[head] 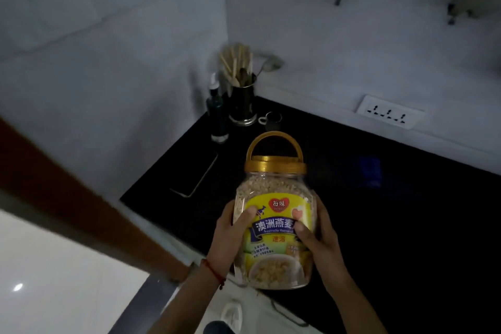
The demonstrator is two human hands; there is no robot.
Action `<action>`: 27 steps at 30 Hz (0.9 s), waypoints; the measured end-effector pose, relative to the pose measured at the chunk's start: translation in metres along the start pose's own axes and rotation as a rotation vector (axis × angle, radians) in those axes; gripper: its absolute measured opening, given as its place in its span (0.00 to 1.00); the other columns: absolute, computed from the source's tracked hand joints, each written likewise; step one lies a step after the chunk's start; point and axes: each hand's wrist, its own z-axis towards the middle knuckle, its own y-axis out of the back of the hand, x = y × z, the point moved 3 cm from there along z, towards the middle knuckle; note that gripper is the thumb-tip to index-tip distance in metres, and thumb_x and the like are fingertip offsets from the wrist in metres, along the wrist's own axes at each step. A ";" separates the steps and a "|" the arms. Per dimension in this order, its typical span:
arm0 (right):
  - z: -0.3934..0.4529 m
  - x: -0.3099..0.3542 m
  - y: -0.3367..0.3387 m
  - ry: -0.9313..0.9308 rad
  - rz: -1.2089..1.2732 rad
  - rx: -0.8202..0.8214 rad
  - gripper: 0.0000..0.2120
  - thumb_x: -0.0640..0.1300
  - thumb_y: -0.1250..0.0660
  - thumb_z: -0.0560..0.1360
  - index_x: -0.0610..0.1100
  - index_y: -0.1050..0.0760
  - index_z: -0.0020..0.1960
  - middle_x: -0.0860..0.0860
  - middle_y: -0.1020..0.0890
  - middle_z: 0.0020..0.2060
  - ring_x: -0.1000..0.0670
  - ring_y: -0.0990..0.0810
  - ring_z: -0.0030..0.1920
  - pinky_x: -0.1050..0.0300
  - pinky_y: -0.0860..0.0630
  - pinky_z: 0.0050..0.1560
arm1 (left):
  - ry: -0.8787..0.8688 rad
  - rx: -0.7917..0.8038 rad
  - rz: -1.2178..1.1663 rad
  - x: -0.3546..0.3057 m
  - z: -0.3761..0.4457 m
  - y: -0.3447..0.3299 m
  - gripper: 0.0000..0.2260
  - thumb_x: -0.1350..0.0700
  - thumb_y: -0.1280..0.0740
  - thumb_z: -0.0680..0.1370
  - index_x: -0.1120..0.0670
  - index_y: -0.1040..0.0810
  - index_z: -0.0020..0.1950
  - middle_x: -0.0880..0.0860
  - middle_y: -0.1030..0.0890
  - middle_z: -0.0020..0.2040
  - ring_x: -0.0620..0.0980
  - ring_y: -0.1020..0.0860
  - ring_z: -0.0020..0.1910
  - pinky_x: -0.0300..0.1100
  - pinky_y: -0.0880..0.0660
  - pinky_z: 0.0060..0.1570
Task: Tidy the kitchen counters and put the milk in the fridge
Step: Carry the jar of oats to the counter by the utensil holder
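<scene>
Head view: oat jar, gold lid and handle up, held upright above the near edge of the black counter. Left hand and right hand grip its sides, fingers curled round, thumbs on the label. Behind: phone, bottle, utensil holder, wall socket.

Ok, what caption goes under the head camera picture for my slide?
Both hands hold an oatmeal jar over a dark counter.
</scene>
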 end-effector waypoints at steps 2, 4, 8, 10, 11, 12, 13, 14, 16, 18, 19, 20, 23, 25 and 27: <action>0.014 0.003 -0.002 0.018 0.038 -0.060 0.47 0.63 0.22 0.50 0.60 0.36 0.65 0.53 0.21 0.56 0.51 0.18 0.53 0.57 0.19 0.40 | 0.004 0.090 0.023 -0.009 0.027 -0.001 0.34 0.42 0.30 0.59 0.56 0.28 0.61 0.61 0.19 0.53 0.57 0.18 0.47 0.48 0.20 0.43; 0.026 0.005 0.001 0.043 0.072 -0.125 0.46 0.62 0.21 0.49 0.61 0.35 0.63 0.54 0.19 0.54 0.51 0.18 0.52 0.58 0.19 0.40 | 0.000 0.177 0.080 -0.017 0.051 -0.006 0.36 0.41 0.28 0.57 0.55 0.28 0.61 0.60 0.18 0.52 0.55 0.17 0.46 0.46 0.20 0.42; 0.048 0.011 0.017 0.087 0.066 -0.223 0.36 0.48 0.22 0.60 0.60 0.35 0.63 0.52 0.22 0.58 0.52 0.18 0.53 0.59 0.19 0.40 | -0.016 0.349 0.194 -0.030 0.091 -0.023 0.40 0.32 0.26 0.50 0.48 0.27 0.57 0.53 0.17 0.49 0.49 0.17 0.44 0.40 0.21 0.40; 0.061 0.014 0.028 0.115 0.017 -0.241 0.37 0.45 0.23 0.61 0.59 0.36 0.64 0.51 0.24 0.60 0.51 0.20 0.56 0.58 0.19 0.44 | -0.032 0.412 0.231 -0.037 0.109 -0.033 0.43 0.31 0.26 0.49 0.49 0.28 0.60 0.51 0.18 0.49 0.46 0.17 0.44 0.36 0.21 0.38; 0.068 0.015 0.033 0.129 -0.018 -0.242 0.38 0.45 0.24 0.61 0.60 0.37 0.65 0.51 0.24 0.61 0.50 0.21 0.58 0.56 0.19 0.46 | -0.038 0.436 0.250 -0.041 0.118 -0.038 0.46 0.31 0.26 0.49 0.50 0.29 0.62 0.52 0.18 0.51 0.46 0.17 0.46 0.36 0.21 0.39; 0.074 0.017 0.038 0.143 -0.048 -0.247 0.38 0.46 0.25 0.61 0.60 0.38 0.66 0.50 0.24 0.62 0.49 0.21 0.59 0.55 0.20 0.48 | -0.044 0.458 0.271 -0.044 0.127 -0.042 0.48 0.31 0.26 0.49 0.50 0.31 0.64 0.52 0.19 0.53 0.47 0.17 0.48 0.38 0.21 0.41; 0.081 0.017 0.044 0.154 -0.075 -0.247 0.39 0.46 0.25 0.61 0.60 0.39 0.67 0.50 0.25 0.63 0.49 0.22 0.60 0.54 0.20 0.50 | -0.050 0.478 0.291 -0.046 0.136 -0.046 0.49 0.31 0.26 0.48 0.49 0.32 0.66 0.52 0.19 0.54 0.48 0.18 0.50 0.41 0.20 0.45; 0.088 0.018 0.048 0.160 -0.102 -0.244 0.39 0.47 0.24 0.61 0.60 0.39 0.67 0.51 0.25 0.63 0.49 0.22 0.60 0.55 0.20 0.50 | -0.051 0.497 0.308 -0.047 0.145 -0.050 0.50 0.32 0.26 0.47 0.47 0.32 0.66 0.51 0.19 0.55 0.49 0.19 0.52 0.44 0.21 0.49; 0.101 0.019 0.057 0.174 -0.135 -0.250 0.38 0.41 0.26 0.64 0.59 0.40 0.67 0.51 0.26 0.63 0.53 0.22 0.59 0.61 0.21 0.48 | -0.044 0.524 0.329 -0.048 0.162 -0.056 0.45 0.33 0.24 0.46 0.41 0.31 0.61 0.49 0.19 0.54 0.47 0.19 0.52 0.45 0.22 0.51; 0.114 0.020 0.062 0.174 -0.139 -0.234 0.39 0.35 0.27 0.65 0.54 0.42 0.68 0.52 0.26 0.62 0.58 0.21 0.56 0.66 0.22 0.44 | -0.038 0.549 0.347 -0.049 0.177 -0.059 0.44 0.35 0.23 0.45 0.38 0.31 0.59 0.46 0.20 0.53 0.43 0.20 0.52 0.40 0.21 0.49; 0.120 0.020 0.065 0.170 -0.146 -0.222 0.41 0.33 0.27 0.64 0.51 0.43 0.69 0.54 0.24 0.60 0.60 0.21 0.55 0.67 0.22 0.44 | -0.033 0.567 0.353 -0.049 0.184 -0.060 0.45 0.37 0.22 0.45 0.39 0.31 0.61 0.45 0.20 0.54 0.42 0.20 0.52 0.38 0.21 0.47; 0.127 0.020 0.067 0.167 -0.152 -0.208 0.44 0.32 0.26 0.62 0.49 0.44 0.70 0.58 0.21 0.56 0.62 0.21 0.53 0.68 0.23 0.43 | -0.031 0.587 0.360 -0.049 0.191 -0.061 0.46 0.38 0.22 0.46 0.40 0.32 0.63 0.46 0.20 0.56 0.43 0.20 0.54 0.38 0.21 0.48; 0.143 0.012 0.073 0.116 -0.202 -0.211 0.47 0.45 0.21 0.59 0.49 0.45 0.71 0.63 0.20 0.56 0.59 0.22 0.57 0.63 0.21 0.48 | -0.030 0.631 0.377 -0.045 0.208 -0.062 0.45 0.42 0.20 0.50 0.41 0.33 0.65 0.49 0.22 0.60 0.47 0.22 0.59 0.39 0.22 0.51; 0.147 0.008 0.075 0.089 -0.230 -0.228 0.48 0.54 0.21 0.57 0.55 0.43 0.70 0.55 0.24 0.62 0.52 0.24 0.62 0.52 0.22 0.55 | -0.039 0.645 0.394 -0.040 0.215 -0.061 0.46 0.45 0.20 0.52 0.44 0.34 0.67 0.51 0.23 0.61 0.48 0.24 0.61 0.44 0.22 0.55; 0.151 0.006 0.076 0.097 -0.253 -0.223 0.46 0.55 0.22 0.59 0.58 0.43 0.70 0.51 0.27 0.66 0.50 0.27 0.65 0.45 0.25 0.61 | -0.050 0.659 0.385 -0.034 0.221 -0.060 0.46 0.47 0.20 0.54 0.47 0.36 0.69 0.54 0.25 0.64 0.51 0.26 0.64 0.51 0.25 0.60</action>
